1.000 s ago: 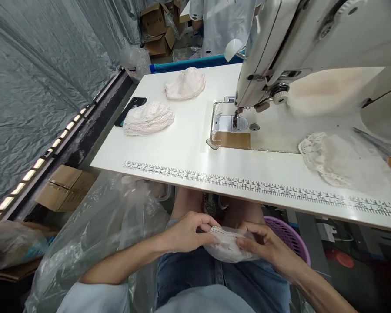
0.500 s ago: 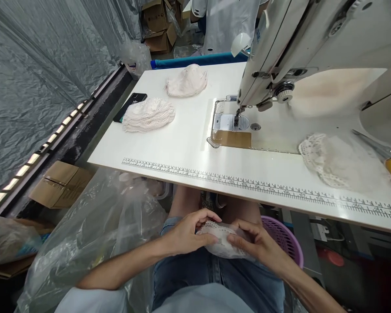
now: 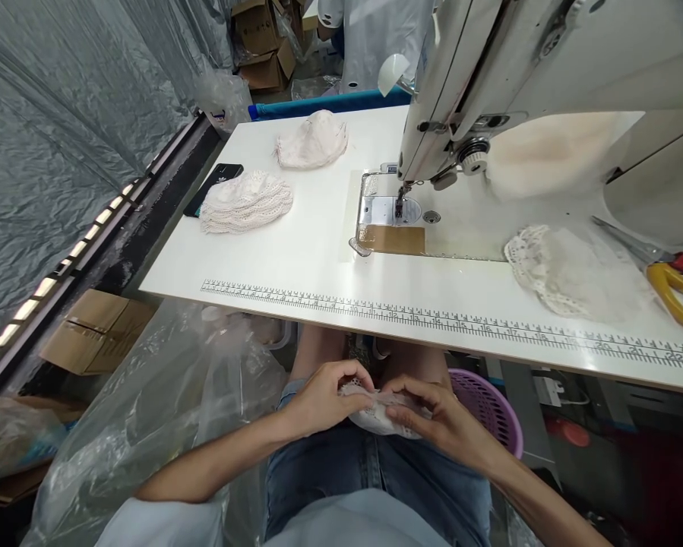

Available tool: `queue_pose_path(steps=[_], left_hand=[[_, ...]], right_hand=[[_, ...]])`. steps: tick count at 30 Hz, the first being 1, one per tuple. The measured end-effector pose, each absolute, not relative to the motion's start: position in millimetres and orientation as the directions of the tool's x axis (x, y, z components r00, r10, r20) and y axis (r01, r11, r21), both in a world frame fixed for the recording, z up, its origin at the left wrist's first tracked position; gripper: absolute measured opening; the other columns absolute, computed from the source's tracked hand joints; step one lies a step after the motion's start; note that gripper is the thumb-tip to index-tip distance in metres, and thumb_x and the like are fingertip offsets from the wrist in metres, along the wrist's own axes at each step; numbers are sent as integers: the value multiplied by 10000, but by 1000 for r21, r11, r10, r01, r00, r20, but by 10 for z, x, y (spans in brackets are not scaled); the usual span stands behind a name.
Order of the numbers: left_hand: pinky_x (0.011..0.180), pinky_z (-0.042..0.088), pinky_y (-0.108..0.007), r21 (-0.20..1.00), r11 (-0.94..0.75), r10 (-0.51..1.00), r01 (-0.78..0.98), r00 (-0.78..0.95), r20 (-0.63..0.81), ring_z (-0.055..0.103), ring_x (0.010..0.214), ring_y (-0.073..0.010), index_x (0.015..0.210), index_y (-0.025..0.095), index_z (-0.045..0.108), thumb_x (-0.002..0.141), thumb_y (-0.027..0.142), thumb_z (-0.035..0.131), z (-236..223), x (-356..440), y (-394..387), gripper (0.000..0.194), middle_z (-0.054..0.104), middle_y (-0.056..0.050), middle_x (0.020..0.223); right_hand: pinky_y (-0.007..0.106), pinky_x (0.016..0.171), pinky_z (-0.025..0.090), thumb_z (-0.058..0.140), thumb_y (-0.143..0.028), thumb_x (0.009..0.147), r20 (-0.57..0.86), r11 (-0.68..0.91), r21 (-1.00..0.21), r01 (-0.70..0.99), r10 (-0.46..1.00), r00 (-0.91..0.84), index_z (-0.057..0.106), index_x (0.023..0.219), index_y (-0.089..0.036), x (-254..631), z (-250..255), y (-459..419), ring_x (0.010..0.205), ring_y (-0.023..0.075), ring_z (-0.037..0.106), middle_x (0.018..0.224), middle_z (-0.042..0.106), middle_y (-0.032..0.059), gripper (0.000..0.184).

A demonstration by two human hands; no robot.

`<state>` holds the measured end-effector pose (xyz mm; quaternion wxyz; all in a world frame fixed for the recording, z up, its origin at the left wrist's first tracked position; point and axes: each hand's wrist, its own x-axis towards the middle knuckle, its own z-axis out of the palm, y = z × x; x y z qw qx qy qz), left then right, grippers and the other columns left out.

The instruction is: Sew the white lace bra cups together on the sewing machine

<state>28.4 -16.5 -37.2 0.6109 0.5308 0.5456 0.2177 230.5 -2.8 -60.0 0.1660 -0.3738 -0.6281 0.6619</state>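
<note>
Over my lap, just below the table's front edge, a white lace-edged piece of fabric (image 3: pixel 378 416) is held between both hands. My left hand (image 3: pixel 333 396) pinches its left end between thumb and fingers. At its right side my right hand (image 3: pixel 424 410) grips the fabric, thumb on top. The piece is bunched, and its underside is hidden. On the table above stands a sewing machine (image 3: pixel 449 114), with its presser foot over the metal needle plate (image 3: pixel 378 210). A similar lace-edged white piece (image 3: pixel 546 270) lies to the right of the needle plate.
A stack of lace pieces (image 3: pixel 247 203) partly covers a black phone (image 3: pixel 219 178) at left; another pale pile (image 3: pixel 312 140) lies behind. Yellow-handled scissors (image 3: pixel 675 292) lie at right. Below are a purple basket (image 3: pixel 486 406) and a clear plastic bag (image 3: pixel 164 403).
My hands have come closer together, and the lace-edged piece is more bunched between them. The view has shifted slightly to the right, showing more of the scissors.
</note>
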Motion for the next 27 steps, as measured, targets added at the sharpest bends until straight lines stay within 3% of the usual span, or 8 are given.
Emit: queue_pose_path(steps=[5,9,15,27], left_hand=[[631,393,-209,847,389,818,362,287,-498,538,717,-132,848,141,648,751,266,620,-352,220,-151,161,632,-28,795],[602,377,-208,804,423,775,418,292,-560,517,686,-126,803,142,652,780,310,590,-354,164,-173,180,622,-25,759],[624,376,-210,783,502,747,368,272,-607,514,693,-127,783,129,647,778,339,602,-365,133,-220,215,616,-23,741],[591,346,-206,779,349,788,521,287,-545,491,647,-114,714,147,628,791,320,566,-181,48,-207,199,607,0,681]], right_hand=[[249,621,434,552,-433,839,-293,-187,-955,228,696,-656,587,871,-191,2315,-614,-6,705,157,549,770,603,22,247],[246,606,416,530,-419,859,-252,-181,-968,175,701,-667,587,793,-186,2322,-609,-6,671,145,529,721,573,16,249],[247,620,424,534,-408,861,-269,-199,-963,182,667,-695,581,845,-177,2313,-643,10,706,152,544,768,589,28,236],[240,584,384,557,-464,833,-314,-203,-949,240,613,-725,569,711,-168,2320,-653,-16,649,138,506,672,565,2,320]])
